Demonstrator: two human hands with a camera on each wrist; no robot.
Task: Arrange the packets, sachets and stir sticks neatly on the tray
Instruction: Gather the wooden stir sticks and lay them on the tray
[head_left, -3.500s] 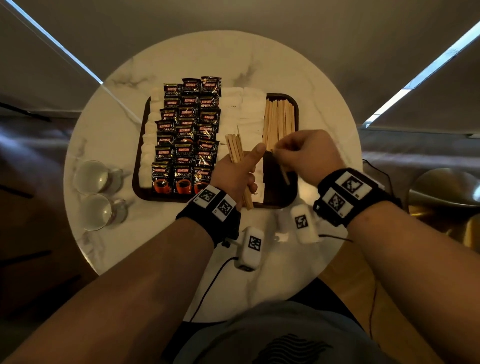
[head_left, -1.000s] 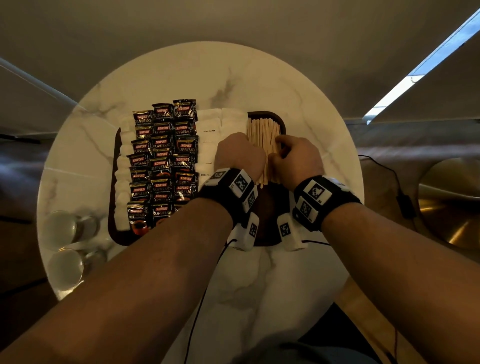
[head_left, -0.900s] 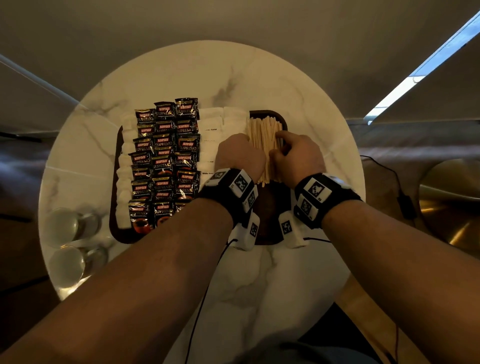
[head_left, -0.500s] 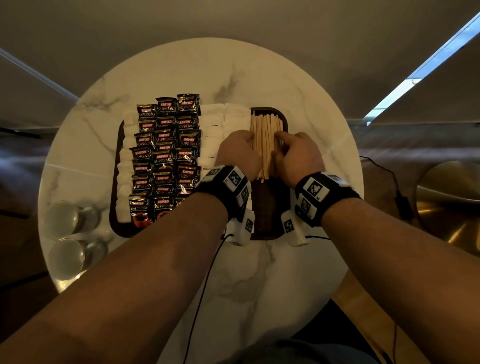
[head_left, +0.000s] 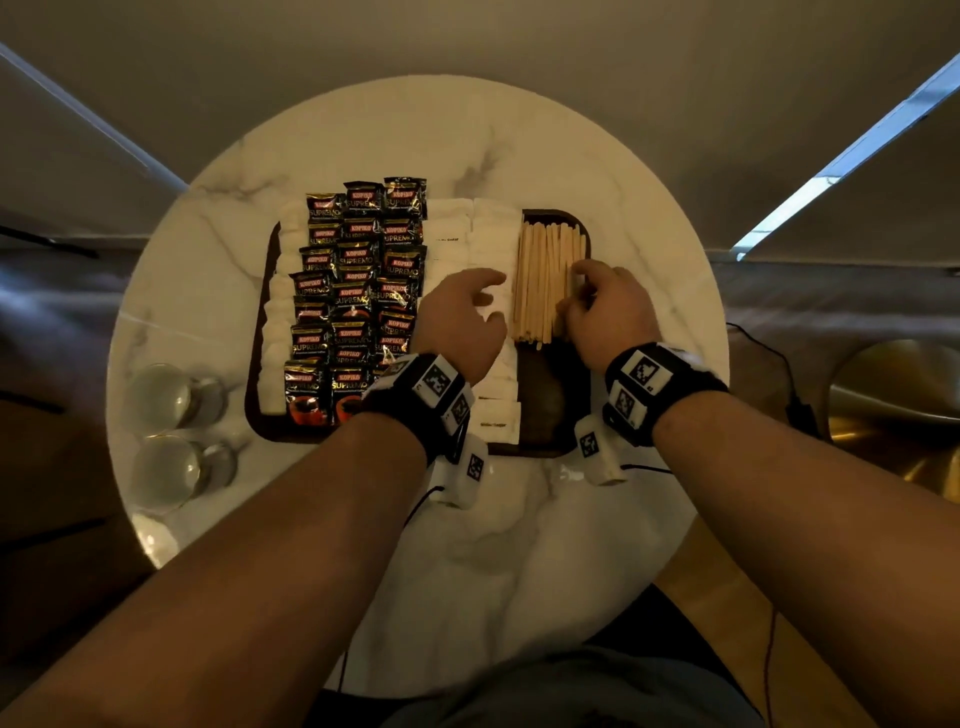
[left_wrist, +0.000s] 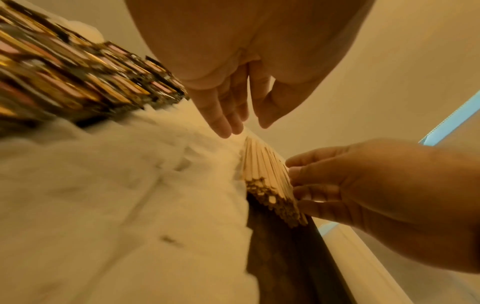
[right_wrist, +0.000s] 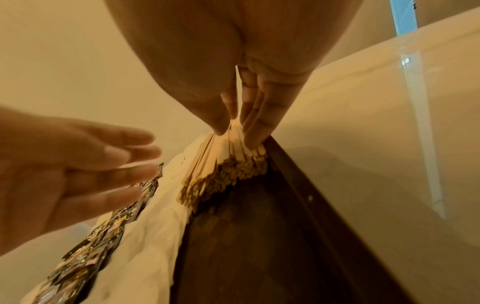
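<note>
A dark wooden tray (head_left: 545, 405) holds columns of black Kopiko packets (head_left: 358, 291), white sachets (head_left: 493, 234) and, at its far right, a pile of wooden stir sticks (head_left: 545, 280). My right hand (head_left: 574, 291) presses straight fingers (right_wrist: 257, 131) against the right side of the stick pile (right_wrist: 223, 168), with its thumb on top. My left hand (head_left: 491, 296) hovers open over the white sachets, just left of the sticks (left_wrist: 267, 181), touching nothing. In the left wrist view its fingers (left_wrist: 221, 125) hang straight above the sachets (left_wrist: 130, 205).
The tray sits on a round white marble table (head_left: 519, 519). Two glass cups (head_left: 171, 395) (head_left: 166, 473) stand at the table's left edge. The near right part of the tray floor (right_wrist: 246, 236) is bare. Cables trail from the wristbands over the front edge.
Half a second ago both hands squeezed the stick pile from either side. My left hand has since come off it, moved left and spread its fingers. My right hand stays against the sticks.
</note>
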